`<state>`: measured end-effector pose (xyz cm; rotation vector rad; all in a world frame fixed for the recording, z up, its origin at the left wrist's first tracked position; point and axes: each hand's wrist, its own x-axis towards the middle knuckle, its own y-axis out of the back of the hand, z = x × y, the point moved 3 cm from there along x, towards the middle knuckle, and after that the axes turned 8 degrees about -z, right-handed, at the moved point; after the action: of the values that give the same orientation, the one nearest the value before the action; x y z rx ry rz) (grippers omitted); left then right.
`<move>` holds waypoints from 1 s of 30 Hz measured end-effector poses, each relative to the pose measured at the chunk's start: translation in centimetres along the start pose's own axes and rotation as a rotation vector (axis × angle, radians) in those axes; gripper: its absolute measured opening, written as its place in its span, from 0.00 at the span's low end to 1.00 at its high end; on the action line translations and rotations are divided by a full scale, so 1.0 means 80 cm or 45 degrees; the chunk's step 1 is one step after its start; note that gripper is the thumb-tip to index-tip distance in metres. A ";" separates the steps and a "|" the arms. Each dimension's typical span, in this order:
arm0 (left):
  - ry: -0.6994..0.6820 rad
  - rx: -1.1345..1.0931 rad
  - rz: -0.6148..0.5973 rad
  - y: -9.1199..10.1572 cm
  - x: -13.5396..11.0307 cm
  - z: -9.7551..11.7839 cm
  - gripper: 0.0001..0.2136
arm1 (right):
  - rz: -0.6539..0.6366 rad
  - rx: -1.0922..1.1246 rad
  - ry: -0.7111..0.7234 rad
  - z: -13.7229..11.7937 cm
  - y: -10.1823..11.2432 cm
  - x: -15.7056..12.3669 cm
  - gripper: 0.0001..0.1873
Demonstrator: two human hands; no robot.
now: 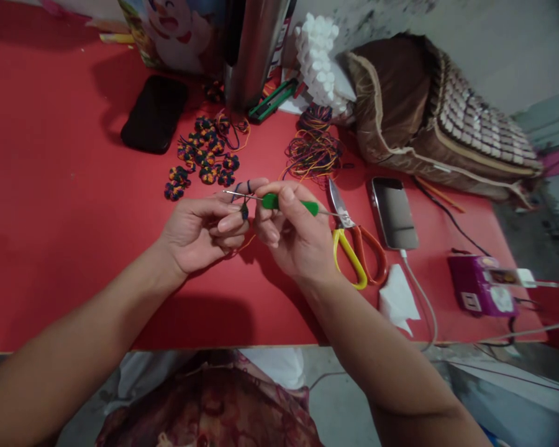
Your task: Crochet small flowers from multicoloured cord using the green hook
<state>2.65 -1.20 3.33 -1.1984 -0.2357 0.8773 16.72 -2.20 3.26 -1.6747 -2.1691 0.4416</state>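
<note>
Red table [51, 186] carries a brown bag [423, 118], scissors [354, 242], finished crochet flowers [205, 155]; right hand [293, 239] pinches green-handled crochet hook [279, 202] for control, left hand [200, 233] curled narrow, yarn [242, 186] looped over fingers, tensioning a tiny piece

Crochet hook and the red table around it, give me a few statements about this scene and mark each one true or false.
1. The right hand holds a crochet hook with a green handle. True.
2. The scissors are in the left hand. False: they lie on the red table, right of the hands.
3. Small finished crochet flowers lie beyond the hands. True.
4. The phone by the scissors has its screen lit. False: the screen is dark.
5. The left hand pinches a small dark yarn piece at the hook. True.
</note>
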 end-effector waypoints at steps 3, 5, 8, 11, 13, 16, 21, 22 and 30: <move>-0.075 0.071 -0.033 -0.001 -0.001 0.003 0.17 | 0.033 -0.033 0.010 -0.003 0.004 0.001 0.16; -0.107 0.100 -0.024 -0.005 -0.004 0.005 0.23 | 0.038 -0.037 0.004 -0.007 0.009 0.002 0.16; -0.148 0.112 0.023 -0.010 -0.008 0.008 0.28 | 0.032 -0.030 -0.012 -0.011 0.015 0.003 0.15; -0.187 0.107 0.034 -0.014 -0.011 0.010 0.29 | 0.014 -0.026 -0.033 -0.014 0.018 0.004 0.13; -0.164 0.088 0.019 -0.014 -0.011 0.009 0.30 | 0.000 -0.031 -0.049 -0.015 0.019 0.004 0.13; -0.110 0.084 -0.031 -0.013 -0.011 0.008 0.30 | -0.032 -0.047 -0.070 -0.017 0.019 0.004 0.14; -0.112 0.199 -0.161 -0.012 -0.011 0.009 0.25 | -0.058 -0.104 -0.032 -0.021 0.019 0.003 0.15; -0.126 0.219 -0.168 -0.012 -0.011 0.009 0.25 | -0.043 -0.113 -0.018 -0.022 0.020 0.003 0.14; -0.302 0.377 -0.100 -0.004 -0.005 0.014 0.22 | -0.003 -0.225 0.224 -0.030 0.019 -0.002 0.09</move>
<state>1.87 -0.71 4.14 -0.8055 -0.3303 0.9491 19.16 -1.89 4.71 -1.7303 -2.1318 0.0981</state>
